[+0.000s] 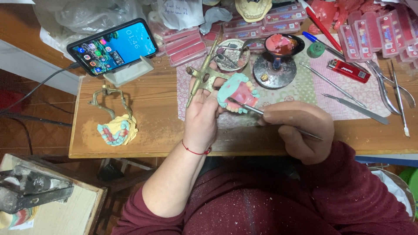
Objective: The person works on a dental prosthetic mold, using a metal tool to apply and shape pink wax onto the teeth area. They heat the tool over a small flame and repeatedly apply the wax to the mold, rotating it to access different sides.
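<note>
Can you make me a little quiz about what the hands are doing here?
1. True or false: the left hand holds the denture model on its brass frame.
2. What does the right hand hold? A) red lighter B) thin metal tool C) phone
3. Where does the tool's tip touch?

Key: 1 true. 2 B. 3 the pink wax of the model.

I can't see my left hand's [201, 118] fingertips; they sit behind the dental model [237, 92] and its brass articulator [203, 76]. My right hand [299, 129] covers the middle of the wax knife [244, 106]. The top edge cuts off the plaster cast [253, 8], and the right edge cuts the tooth trays [378, 34]. The phone's [112, 46] icons are too small to tell.
</note>
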